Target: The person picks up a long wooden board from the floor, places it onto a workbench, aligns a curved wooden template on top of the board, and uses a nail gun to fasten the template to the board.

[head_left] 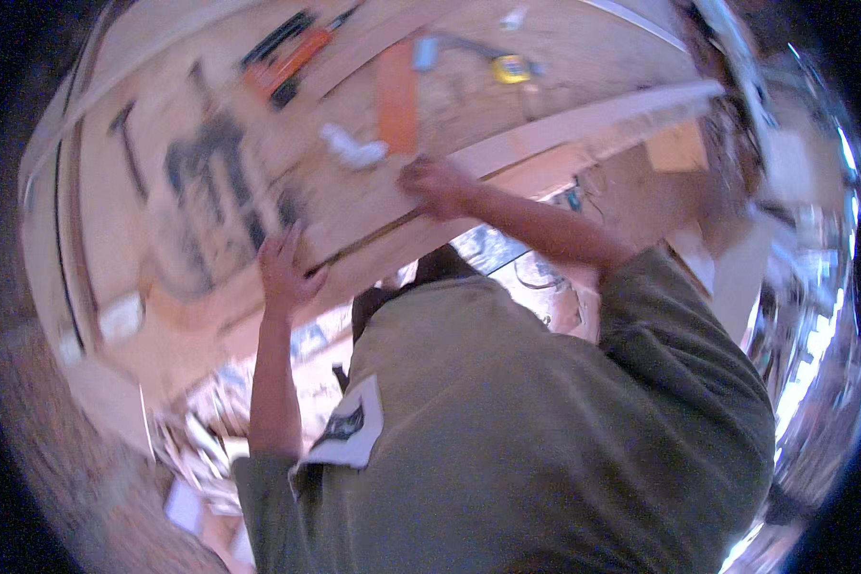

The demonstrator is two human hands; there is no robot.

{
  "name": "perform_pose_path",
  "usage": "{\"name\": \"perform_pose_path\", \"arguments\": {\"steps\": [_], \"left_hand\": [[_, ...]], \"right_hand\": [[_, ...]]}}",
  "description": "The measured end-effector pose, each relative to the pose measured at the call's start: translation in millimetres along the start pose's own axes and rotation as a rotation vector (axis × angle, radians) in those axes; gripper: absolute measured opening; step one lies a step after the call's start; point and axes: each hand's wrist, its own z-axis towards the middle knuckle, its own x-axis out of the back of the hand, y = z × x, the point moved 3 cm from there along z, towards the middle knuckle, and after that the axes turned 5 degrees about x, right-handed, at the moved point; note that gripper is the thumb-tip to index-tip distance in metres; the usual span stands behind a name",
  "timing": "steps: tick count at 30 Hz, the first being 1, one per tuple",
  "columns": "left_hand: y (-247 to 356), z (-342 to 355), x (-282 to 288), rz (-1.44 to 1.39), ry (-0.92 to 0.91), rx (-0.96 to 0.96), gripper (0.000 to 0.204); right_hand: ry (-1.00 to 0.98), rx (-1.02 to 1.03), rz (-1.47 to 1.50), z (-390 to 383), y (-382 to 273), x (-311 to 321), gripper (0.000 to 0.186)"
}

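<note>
My left hand point(290, 271) lies at the near edge of the wooden workbench point(335, 210), its fingers apart and nothing in them. To its upper left a dark, pronged tool point(210, 167) rests on the bench, too smeared to name. My right hand point(437, 187) is at the near side of the bench with fingers curled in; motion blur hides what is in them, if anything. Close to it are the end of a reddish-orange strip point(397, 105) and a white crumpled piece point(352, 146). A long pale board point(593, 122) runs from beside that hand to the right.
Farther back on the bench are an orange and black tool point(297, 57), a yellow tape measure point(511, 69) and a light blue piece point(425, 53). A hammer point(127, 143) lies at left. Wood scraps point(201, 435) are piled below the bench's left side.
</note>
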Motion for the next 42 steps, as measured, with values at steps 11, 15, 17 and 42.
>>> {"name": "perform_pose_path", "arguments": {"steps": [11,15,17,42], "left_hand": [[-13.2,5.6,-13.4,-0.003,-0.096,0.049,0.057],[-22.5,-0.8,-16.3,0.001,0.046,-0.081,0.056],[-32.7,-1.5,-23.3,0.006,0.053,-0.065,0.059],[-8.3,-15.4,10.7,-0.158,0.142,0.13,0.057]], "right_hand": [[0.065,-0.047,-0.05,-0.2,7.0,-18.2,0.041],[0.082,-0.1,-0.093,-20.7,8.1,-5.9,0.061],[0.273,-0.145,-0.068,-47.8,20.7,7.7,0.081],[0.027,0.057,0.071,8.0,-61.1,24.4,0.077]]}}
